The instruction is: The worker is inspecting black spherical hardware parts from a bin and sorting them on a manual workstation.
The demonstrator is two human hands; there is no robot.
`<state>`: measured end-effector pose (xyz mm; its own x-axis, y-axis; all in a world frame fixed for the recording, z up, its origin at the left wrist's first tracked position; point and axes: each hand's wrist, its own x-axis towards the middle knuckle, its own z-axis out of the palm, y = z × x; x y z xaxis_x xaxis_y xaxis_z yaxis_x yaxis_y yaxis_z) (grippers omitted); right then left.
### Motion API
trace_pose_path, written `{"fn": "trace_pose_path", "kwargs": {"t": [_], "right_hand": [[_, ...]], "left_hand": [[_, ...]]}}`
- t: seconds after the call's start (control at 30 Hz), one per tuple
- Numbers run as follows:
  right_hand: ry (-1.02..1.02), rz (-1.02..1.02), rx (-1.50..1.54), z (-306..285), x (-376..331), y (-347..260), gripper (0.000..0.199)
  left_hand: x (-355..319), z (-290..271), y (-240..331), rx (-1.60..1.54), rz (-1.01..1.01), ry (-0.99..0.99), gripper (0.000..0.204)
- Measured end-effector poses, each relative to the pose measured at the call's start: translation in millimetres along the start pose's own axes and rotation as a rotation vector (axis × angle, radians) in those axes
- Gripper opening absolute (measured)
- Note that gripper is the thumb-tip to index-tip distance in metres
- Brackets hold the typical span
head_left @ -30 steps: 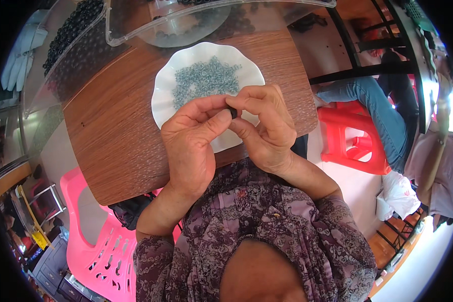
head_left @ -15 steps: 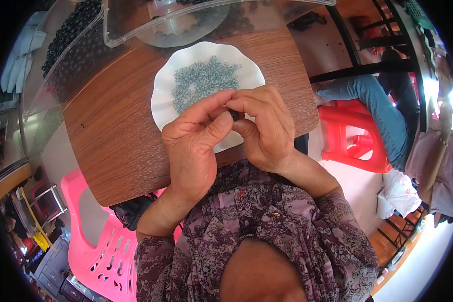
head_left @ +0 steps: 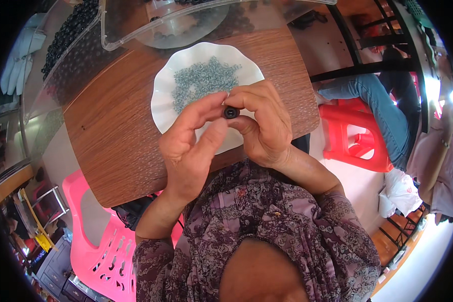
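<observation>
A small round black part point(head_left: 231, 112) with a pale ring-shaped centre sits between the bent index finger and thumb of my right hand point(head_left: 266, 123). My left hand point(head_left: 189, 146) is close on its left side. The left index fingertip reaches the part's edge, and the left thumb stands apart from that finger. Whether the left fingertips touch the part I cannot tell. Both hands are over the near side of a white plate point(head_left: 162, 85) with a wavy rim. Many small clear bluish rings point(head_left: 206, 78) lie heaped on it.
The plate stands on a brown wooden table point(head_left: 121, 146). Beyond it, a clear plastic bin point(head_left: 110, 43) holds black round parts point(head_left: 70, 38). A pink chair point(head_left: 93, 246) is at the left; a red stool point(head_left: 355, 136) and another person's jeans-clad leg point(head_left: 375, 100) are at the right.
My left thumb has drawn back and down from the black part, whose round face now shows. The right hand has shifted slightly and keeps its grip.
</observation>
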<state>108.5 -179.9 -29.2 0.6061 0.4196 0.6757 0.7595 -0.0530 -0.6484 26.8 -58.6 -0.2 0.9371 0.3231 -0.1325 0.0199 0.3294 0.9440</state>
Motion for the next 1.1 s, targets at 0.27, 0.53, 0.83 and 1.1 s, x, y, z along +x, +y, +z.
{"fn": "trace_pose_path", "kwargs": {"t": [0.27, 0.53, 0.83, 1.1], "right_hand": [[-0.088, 0.031, 0.092, -7, 5, -6, 0.029], [-0.113, 0.05, 0.16, -3, 3, -7, 0.026], [-0.127, 0.065, 0.159, -5, 1, -4, 0.024], [-0.146, -0.061, 0.143, -7, 17, -6, 0.029]], "left_hand": [[9, -9, -6, 0.493, 0.424, -0.146, 0.047], [10, -10, -4, 0.807, 0.707, -0.142, 0.042], [8, -7, -8, 0.74, 0.659, -0.118, 0.041], [-4, -12, 8, 0.366, 0.36, -0.067, 0.036]]}}
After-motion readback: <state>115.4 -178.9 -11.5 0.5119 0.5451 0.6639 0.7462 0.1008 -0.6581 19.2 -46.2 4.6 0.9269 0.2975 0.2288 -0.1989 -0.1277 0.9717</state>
